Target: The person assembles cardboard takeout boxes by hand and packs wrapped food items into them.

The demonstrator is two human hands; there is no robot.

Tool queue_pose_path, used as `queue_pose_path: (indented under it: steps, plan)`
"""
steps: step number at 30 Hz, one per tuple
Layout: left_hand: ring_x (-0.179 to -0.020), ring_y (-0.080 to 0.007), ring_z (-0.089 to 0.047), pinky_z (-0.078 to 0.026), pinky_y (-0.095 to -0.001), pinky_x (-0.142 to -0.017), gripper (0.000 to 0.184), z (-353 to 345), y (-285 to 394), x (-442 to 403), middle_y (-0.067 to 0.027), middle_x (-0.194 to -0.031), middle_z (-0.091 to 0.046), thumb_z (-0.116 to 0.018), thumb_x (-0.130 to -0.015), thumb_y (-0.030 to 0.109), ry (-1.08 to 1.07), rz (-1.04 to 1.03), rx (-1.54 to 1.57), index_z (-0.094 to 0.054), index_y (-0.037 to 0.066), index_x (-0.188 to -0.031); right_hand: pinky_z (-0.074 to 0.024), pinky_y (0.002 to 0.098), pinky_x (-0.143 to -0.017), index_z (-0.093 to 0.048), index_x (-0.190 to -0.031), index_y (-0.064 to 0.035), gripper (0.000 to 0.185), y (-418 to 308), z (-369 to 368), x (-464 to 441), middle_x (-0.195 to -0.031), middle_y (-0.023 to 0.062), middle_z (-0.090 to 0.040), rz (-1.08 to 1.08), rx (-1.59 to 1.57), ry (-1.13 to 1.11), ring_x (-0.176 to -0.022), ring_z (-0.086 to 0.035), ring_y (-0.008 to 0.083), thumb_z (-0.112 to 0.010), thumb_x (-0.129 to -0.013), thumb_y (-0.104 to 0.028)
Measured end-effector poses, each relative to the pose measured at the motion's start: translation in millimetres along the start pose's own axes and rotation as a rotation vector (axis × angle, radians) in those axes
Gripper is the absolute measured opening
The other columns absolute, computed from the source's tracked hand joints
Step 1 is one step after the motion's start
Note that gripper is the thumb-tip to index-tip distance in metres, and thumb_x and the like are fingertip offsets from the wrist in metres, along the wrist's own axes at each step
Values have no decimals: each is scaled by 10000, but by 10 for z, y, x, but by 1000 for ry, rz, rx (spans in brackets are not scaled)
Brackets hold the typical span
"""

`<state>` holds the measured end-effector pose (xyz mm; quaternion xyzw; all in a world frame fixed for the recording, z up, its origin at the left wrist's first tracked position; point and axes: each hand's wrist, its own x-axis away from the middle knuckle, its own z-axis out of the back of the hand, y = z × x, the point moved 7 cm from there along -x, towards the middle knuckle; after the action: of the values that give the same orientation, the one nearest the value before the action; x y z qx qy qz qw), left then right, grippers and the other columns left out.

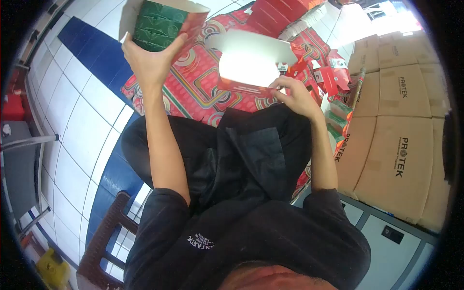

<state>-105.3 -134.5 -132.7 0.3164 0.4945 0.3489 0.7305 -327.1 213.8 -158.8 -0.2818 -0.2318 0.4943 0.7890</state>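
My left hand (153, 65) is raised at the upper left. Its thumb and fingers are clamped around a bundle of green packs (160, 28), which has a red face on its right side. My right hand (296, 95) grips the near right corner of an open cardboard box (246, 88), thumb and fingers pinching its wall. The box is red outside and bright white inside, with a flap standing up at the back. Glare washes out its interior. It rests on a red patterned cloth (193, 94) in front of my crossed legs.
Larger red boxes (273, 17) stand at the far edge of the cloth. Crumpled red cartons (329, 77) and green packs (338, 116) lie to the right. Brown PROTEK cartons (394, 92) are stacked along the right side. A brown plastic chair (104, 241) is at lower left.
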Motion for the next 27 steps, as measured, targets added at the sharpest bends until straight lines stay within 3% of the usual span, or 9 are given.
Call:
queue_pose_path:
  steps: [2,5,6,9,17,20,22,24,27]
  plan:
    - [-1414,-415,-504,-418,-502,-1206,1367,113,-42,-40,-292,-1468,-500,-1045,-609,586,31,26,55,-386,-185,-1523,-571,443,-955,-803,-1164,-59,288,145,-61,-105,-1178,168,-787,2,335,36,-1094,-749,370,-736,-885,-80]
    - [-1417,-423,-501,-415,-504,-1209,1374,157,-47,-50,-303,-1484,-492,-1049,-599,589,27,35,91,-387,-186,-1521,-565,465,-1001,-816,-1174,-83,311,201,-265,-237,-1304,182,-750,179,819,298,-1158,-729,377,-744,-873,-114]
    - [-1417,-423,-501,-415,-504,-1209,1374,139,-74,-54,-303,-1484,-492,-1049,-599,589,30,38,88,-387,-186,-1521,-561,486,-1034,-815,-1200,-95,357,292,-439,-340,-1383,193,-710,200,727,223,-1201,-705,404,-740,-852,-125]
    - [-1420,-426,-501,-418,-503,-1209,1365,34,-153,-5,-311,-1491,-495,-1052,-590,593,10,37,56,-401,-170,-1515,-550,533,-1054,-757,-1285,-32,536,345,-1126,-502,-1271,238,-751,-20,520,-135,-1193,-707,431,-808,-849,-342]
    - [-1379,-415,-544,-446,-504,-1182,1342,-96,-4,50,-300,-1452,-525,-1056,-581,566,-81,-20,134,-394,-142,-1510,-557,543,-1005,-680,-1324,-63,402,580,-1976,-728,-1199,216,-764,-129,765,-170,-1117,-754,412,-725,-997,-292]
    - [-1385,-423,-534,-441,-508,-1189,1329,-35,44,19,-293,-1449,-529,-1058,-573,549,-27,-80,80,-405,-139,-1504,-575,526,-944,-653,-1373,-43,411,342,-1749,-806,-1215,225,-763,-141,575,-178,-1132,-748,419,-702,-1021,-249]
    - [-1392,-434,-521,-440,-513,-1192,1316,35,101,45,-280,-1443,-537,-1055,-565,537,-16,-113,-83,-416,-137,-1497,-584,472,-930,-635,-1409,-11,405,39,-1249,-699,-1224,226,-759,-27,100,242,-1125,-762,336,-664,-1038,-171]
    - [-1390,-438,-517,-444,-512,-1188,1304,66,119,23,-271,-1441,-541,-1051,-565,533,-30,-122,-95,-425,-136,-1493,-570,420,-953,-627,-1414,14,387,-279,-786,-607,-1225,177,-756,95,-251,421,-1098,-729,229,-632,-1051,-123]
    - [-1374,-436,-521,-464,-508,-1166,1262,8,145,38,-255,-1425,-552,-1039,-570,519,-79,-176,-94,-447,-123,-1481,-552,309,-939,-618,-1416,49,390,-694,-129,-487,-1199,67,-721,81,-610,441,-1052,-667,122,-648,-1057,-99]
